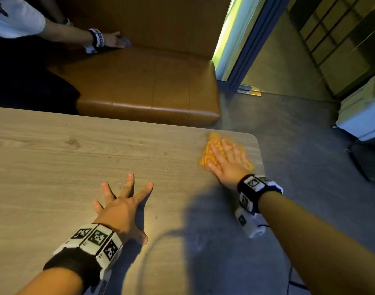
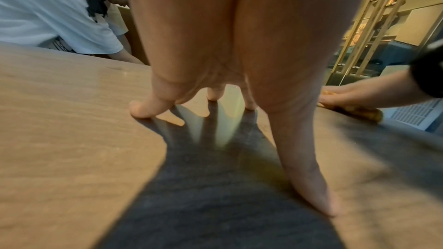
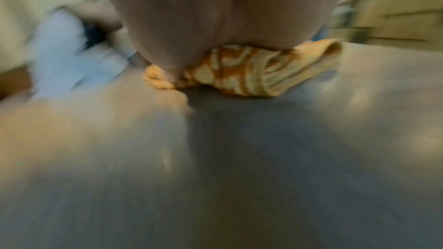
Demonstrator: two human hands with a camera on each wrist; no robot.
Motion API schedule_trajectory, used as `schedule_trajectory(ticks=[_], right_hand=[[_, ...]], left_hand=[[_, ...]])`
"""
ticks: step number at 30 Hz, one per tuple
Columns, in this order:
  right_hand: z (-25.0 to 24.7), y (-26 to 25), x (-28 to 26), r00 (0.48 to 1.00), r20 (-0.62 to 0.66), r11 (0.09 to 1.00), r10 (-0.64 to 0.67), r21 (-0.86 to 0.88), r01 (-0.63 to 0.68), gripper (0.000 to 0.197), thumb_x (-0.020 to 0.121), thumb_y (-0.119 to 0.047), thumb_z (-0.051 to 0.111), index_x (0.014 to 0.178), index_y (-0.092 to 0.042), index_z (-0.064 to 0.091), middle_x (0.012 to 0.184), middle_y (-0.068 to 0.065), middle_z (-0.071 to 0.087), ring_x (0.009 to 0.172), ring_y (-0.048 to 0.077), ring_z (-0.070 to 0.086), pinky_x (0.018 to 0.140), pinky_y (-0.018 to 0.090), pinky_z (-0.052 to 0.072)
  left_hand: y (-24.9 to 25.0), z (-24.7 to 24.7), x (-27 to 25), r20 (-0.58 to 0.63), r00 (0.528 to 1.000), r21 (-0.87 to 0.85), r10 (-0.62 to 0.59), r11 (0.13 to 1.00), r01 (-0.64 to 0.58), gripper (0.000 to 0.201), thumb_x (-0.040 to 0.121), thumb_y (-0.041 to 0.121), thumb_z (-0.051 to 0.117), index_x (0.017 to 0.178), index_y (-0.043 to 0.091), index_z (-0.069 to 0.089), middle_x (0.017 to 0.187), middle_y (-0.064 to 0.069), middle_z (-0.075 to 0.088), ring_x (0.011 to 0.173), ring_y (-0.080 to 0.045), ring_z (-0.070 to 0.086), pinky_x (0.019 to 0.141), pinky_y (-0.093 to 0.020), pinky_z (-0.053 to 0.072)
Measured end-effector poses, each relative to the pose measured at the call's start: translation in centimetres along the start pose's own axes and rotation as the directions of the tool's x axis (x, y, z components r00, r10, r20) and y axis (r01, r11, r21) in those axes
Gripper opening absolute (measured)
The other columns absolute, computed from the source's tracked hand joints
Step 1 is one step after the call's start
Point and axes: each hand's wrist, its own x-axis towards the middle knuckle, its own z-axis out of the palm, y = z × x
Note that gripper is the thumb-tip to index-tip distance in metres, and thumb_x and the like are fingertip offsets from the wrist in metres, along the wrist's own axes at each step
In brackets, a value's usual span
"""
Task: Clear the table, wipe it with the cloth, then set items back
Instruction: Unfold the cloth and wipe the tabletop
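A folded orange patterned cloth (image 1: pixel 212 150) lies near the far right corner of the wooden table (image 1: pixel 54 158). My right hand (image 1: pixel 227 158) lies flat on it with straight, spread fingers, pressing it to the tabletop; the right wrist view shows the cloth (image 3: pixel 263 71) bunched under the palm, blurred. My left hand (image 1: pixel 122 201) stands on spread fingertips on the bare table, holding nothing; the left wrist view shows its fingertips (image 2: pixel 141 111) touching the wood and the right hand (image 2: pixel 359 94) on the cloth (image 2: pixel 357 111) at the far right.
A brown leather bench (image 1: pixel 144 86) runs along the table's far side. Another person (image 1: pixel 16 20) in a white shirt leans in at the top left, one hand (image 1: pixel 114 39) on the bench back. Grey floor and a white unit (image 1: pixel 361 116) lie to the right. Small crumbs dot the tabletop.
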Motion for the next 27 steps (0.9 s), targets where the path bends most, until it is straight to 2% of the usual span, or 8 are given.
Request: schedule_trajectory(ticks=[3,6,9,12,14,16,19,27], right_hand=[[-1.6,-3.1,3.7,0.947,-0.003,0.937,0.321,0.144,-0.317,0.063,0.099,-0.059,0.024,0.153,-0.042,-0.003,0.161,0.000,-0.021,0.146,0.038,-0.019,0.114,0.063,-0.007],[-1.2,-5.0,3.0,1.000,-0.010,0.999,0.011,0.051,-0.011,0.063,0.098,-0.059,0.028,0.152,-0.044,-0.002,0.161,-0.001,-0.022,0.146,0.036,-0.020,0.115,0.061,-0.008],[-1.0,-2.2,1.0,0.928,-0.029,0.928,-0.372,-0.040,0.371,0.075,0.090,-0.053,0.055,0.152,-0.042,0.014,0.164,-0.002,-0.003,0.149,0.032,-0.003,0.118,0.055,0.005],[-2.4,-0.2,0.3,0.855,-0.103,0.853,-0.509,0.074,0.517,0.063,0.084,-0.019,0.065,0.144,-0.023,0.045,0.152,0.008,0.038,0.137,0.034,0.035,0.113,0.038,0.024],[-3.8,-0.2,0.9,0.869,-0.342,0.842,-0.358,0.284,0.459,0.053,0.084,-0.005,0.059,0.137,-0.011,0.052,0.131,0.015,0.056,0.118,0.034,0.054,0.103,0.017,0.031],[-5.1,-0.4,2.8,0.882,-0.472,0.874,0.014,0.434,0.218,0.060,0.085,-0.002,0.060,0.142,-0.014,0.044,0.125,0.014,0.055,0.113,0.029,0.055,0.097,0.020,0.038],[-5.5,-0.8,6.5,0.912,-0.363,0.917,0.193,0.396,-0.036,0.049,0.083,-0.008,0.060,0.131,-0.019,0.057,0.119,0.016,0.062,0.112,0.033,0.059,0.095,0.034,0.045],[-2.4,-2.1,2.5,0.951,-0.080,0.916,-0.298,0.258,0.309,0.058,0.079,0.002,0.062,0.128,-0.028,0.053,0.152,-0.002,0.040,0.136,0.029,0.040,0.111,0.040,0.033]], left_hand=[[0.1,0.0,0.1,-0.006,1.000,0.000,0.005,1.000,-0.005,0.135,0.056,0.046,0.089,0.143,0.060,-0.012,0.151,0.011,-0.041,0.136,-0.054,-0.029,0.106,-0.075,0.008],[0.1,-0.1,-0.1,0.008,1.000,0.005,0.001,1.000,-0.001,0.134,0.056,0.046,0.089,0.143,0.060,-0.012,0.150,0.010,-0.042,0.136,-0.055,-0.029,0.107,-0.074,0.008],[0.3,-0.3,-0.3,0.014,1.000,0.015,0.002,1.000,-0.003,0.133,0.057,0.048,0.087,0.144,0.059,-0.014,0.150,0.009,-0.042,0.136,-0.055,-0.028,0.108,-0.074,0.008],[0.3,-0.5,-0.4,0.022,1.000,0.013,0.002,1.000,-0.002,0.133,0.058,0.048,0.087,0.144,0.058,-0.014,0.150,0.009,-0.043,0.136,-0.055,-0.028,0.108,-0.074,0.008],[0.3,-0.4,-0.4,0.017,1.000,0.013,0.002,1.000,-0.002,0.133,0.057,0.049,0.087,0.144,0.059,-0.014,0.150,0.010,-0.043,0.136,-0.054,-0.028,0.109,-0.073,0.010],[0.2,-0.3,-0.3,0.007,1.000,0.015,-0.003,1.000,0.003,0.133,0.057,0.049,0.088,0.144,0.059,-0.013,0.150,0.010,-0.043,0.137,-0.054,-0.027,0.109,-0.073,0.010],[0.1,-0.2,-0.2,0.005,1.000,0.028,-0.008,1.000,0.008,0.133,0.057,0.050,0.087,0.144,0.059,-0.013,0.151,0.010,-0.042,0.137,-0.054,-0.027,0.109,-0.073,0.011],[0.3,-0.4,-0.4,0.009,1.000,0.056,-0.007,0.998,0.007,0.132,0.054,0.053,0.087,0.143,0.061,-0.010,0.153,0.011,-0.038,0.138,-0.055,-0.023,0.108,-0.074,0.014]])
